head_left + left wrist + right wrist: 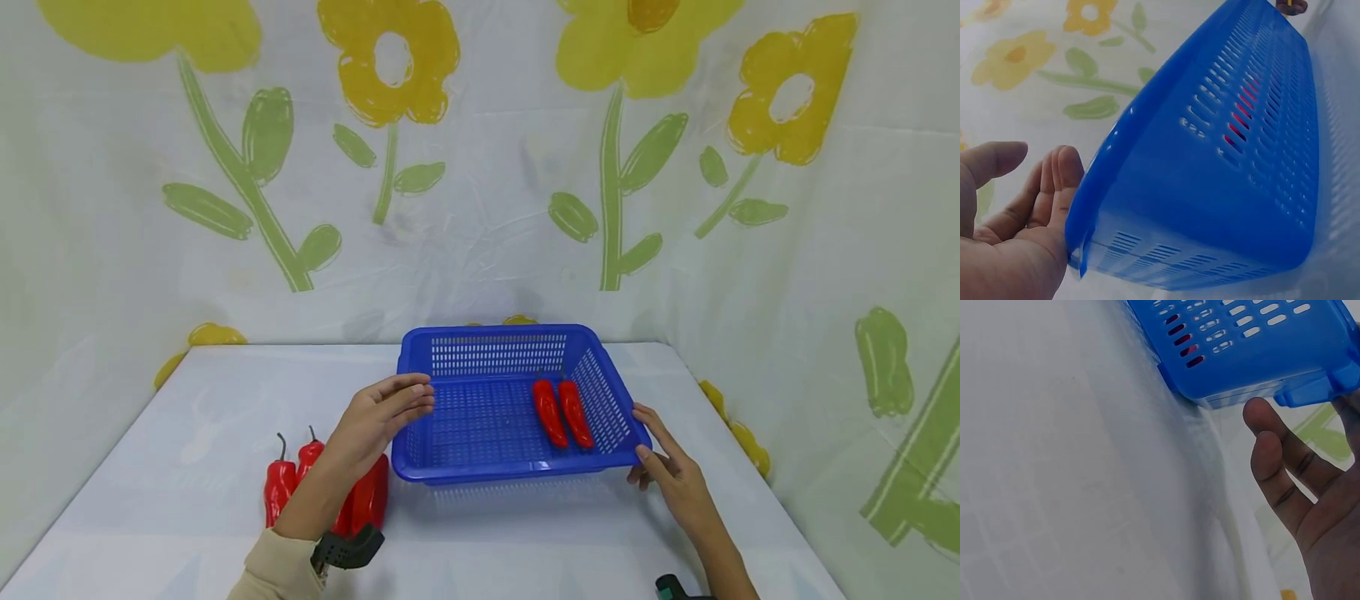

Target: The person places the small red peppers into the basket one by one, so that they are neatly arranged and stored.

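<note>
Two red peppers (550, 414) lie at right in blue basket (480, 473), w/ L hand (377, 422) straight-fingered, empty, at left rim, R hand (678, 477) gripping near-right corner.

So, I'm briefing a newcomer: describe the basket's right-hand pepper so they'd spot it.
Find the blue basket. Inside, two red peppers lie side by side. Choose the pepper nearer the right hand, between its twin and the basket's side wall.

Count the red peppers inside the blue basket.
2: left pepper and right pepper, side by side toward the right of the blue basket. Other peppers outside are partly hidden behind the left forearm.
</note>
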Demonstrator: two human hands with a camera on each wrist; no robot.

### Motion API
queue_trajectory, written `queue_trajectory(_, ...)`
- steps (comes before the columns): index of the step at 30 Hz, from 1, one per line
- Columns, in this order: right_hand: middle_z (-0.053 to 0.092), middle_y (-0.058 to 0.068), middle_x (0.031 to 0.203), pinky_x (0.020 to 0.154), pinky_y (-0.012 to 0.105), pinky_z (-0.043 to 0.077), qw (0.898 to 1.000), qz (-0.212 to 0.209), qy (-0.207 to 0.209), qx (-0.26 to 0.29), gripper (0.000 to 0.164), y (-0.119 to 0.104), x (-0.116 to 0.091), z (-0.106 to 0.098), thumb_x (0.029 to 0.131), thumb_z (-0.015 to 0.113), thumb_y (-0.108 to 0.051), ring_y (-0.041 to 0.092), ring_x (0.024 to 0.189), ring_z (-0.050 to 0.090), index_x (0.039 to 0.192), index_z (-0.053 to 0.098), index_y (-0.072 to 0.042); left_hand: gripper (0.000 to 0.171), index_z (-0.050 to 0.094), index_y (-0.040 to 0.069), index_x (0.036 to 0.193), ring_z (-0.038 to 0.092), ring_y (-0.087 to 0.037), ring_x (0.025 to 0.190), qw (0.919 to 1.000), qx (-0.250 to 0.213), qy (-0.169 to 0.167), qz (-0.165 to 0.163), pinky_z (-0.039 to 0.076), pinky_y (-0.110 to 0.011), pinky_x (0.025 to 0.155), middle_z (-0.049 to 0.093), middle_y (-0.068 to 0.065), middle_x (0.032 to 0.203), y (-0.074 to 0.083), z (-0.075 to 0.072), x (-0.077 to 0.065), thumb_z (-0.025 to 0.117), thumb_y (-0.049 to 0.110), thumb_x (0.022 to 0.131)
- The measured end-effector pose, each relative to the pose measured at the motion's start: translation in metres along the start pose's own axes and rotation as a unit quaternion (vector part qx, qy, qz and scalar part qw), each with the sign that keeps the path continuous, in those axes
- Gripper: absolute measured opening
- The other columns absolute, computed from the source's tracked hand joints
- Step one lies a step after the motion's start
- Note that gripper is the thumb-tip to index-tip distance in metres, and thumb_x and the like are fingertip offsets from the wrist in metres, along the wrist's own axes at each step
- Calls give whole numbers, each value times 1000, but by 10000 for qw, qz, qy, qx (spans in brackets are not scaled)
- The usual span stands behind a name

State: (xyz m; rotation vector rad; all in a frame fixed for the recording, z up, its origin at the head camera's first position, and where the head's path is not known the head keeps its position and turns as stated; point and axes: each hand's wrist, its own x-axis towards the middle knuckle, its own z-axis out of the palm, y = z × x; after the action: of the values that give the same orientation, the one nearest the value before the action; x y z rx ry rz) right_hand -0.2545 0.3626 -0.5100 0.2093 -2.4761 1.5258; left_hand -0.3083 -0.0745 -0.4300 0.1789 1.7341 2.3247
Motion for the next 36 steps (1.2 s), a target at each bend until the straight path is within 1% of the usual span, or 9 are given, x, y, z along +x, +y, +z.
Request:
queue_trajectory(8,34,-6,157,60,31,57,10000,18,-4,40,51,-2,0,3,106,50,-23,24,72,67,155,38,-25,46,51,-7,137,64,-27,114,9987,-105,299,394,51,-34,98,58,-23,128,-3,-11,-15,64,15,99)
queue_trajectory(12,34,-6,157,60,32,57,10000,-19,3,43,51,-3,-1,4,106,50,-23,24,72,66,155,38,-25,48,50,-6,138,63,-29,117,9972,-176,556,462,51,-34,98,57,-24,131,-6,-20,-22,64,19,100)
queue_trajectory(14,34,-7,157,60,32,57,10000,-33,5,28,51,-2,-1,4,106,50,-22,24,72,66,155,38,-25,48,49,-7,138,63,-28,116,9962,-199,687,500,50,-35,99,59,-22,129,-7,-24,-25,63,20,100)
queue_trajectory(18,35,-9,157,59,32,57,10000,-53,7,-1,51,-1,-2,4,107,49,-21,23,71,66,156,37,-24,49,50,-6,138,65,-24,113,9941,-29,884,636,51,-32,97,65,-13,122,-7,-32,-29,61,24,101)
queue_trajectory(22,36,-10,156,60,32,57,10000,-33,12,-34,50,-1,-3,3,107,49,-21,23,72,67,156,37,-24,48,51,-6,136,66,-22,110,9926,135,941,756,52,-30,95,68,-7,116,-7,-37,-32,61,25,101)
queue_trajectory(26,36,-11,155,60,31,57,10000,-37,20,-87,50,-2,-3,0,107,48,-21,23,72,66,156,37,-25,48,50,-7,136,67,-21,108,9912,158,983,871,52,-32,96,68,-7,115,-9,-41,-34,61,24,101)
queue_trajectory(29,35,-10,156,60,31,57,9999,-95,-29,-70,50,-2,-2,0,107,48,-20,23,72,66,156,37,-24,47,50,-8,136,68,-21,106,9890,224,1161,891,52,-32,95,68,-6,114,-12,-44,-37,61,24,101)
queue_trajectory(33,34,-9,156,60,31,56,9999,-112,-103,-27,51,-2,-1,-1,107,48,-20,24,73,66,156,36,-24,46,52,-6,134,68,-20,105,9864,353,1384,818,53,-31,94,69,-5,112,-16,-48,-40,62,24,101)
queue_trajectory(36,35,-10,156,60,31,56,9999,-74,-63,-69,50,-2,-1,-1,107,49,-21,23,73,66,156,37,-25,47,53,-4,134,67,-22,107,9855,516,1417,776,52,-32,96,68,-7,115,-18,-51,-40,63,27,100)
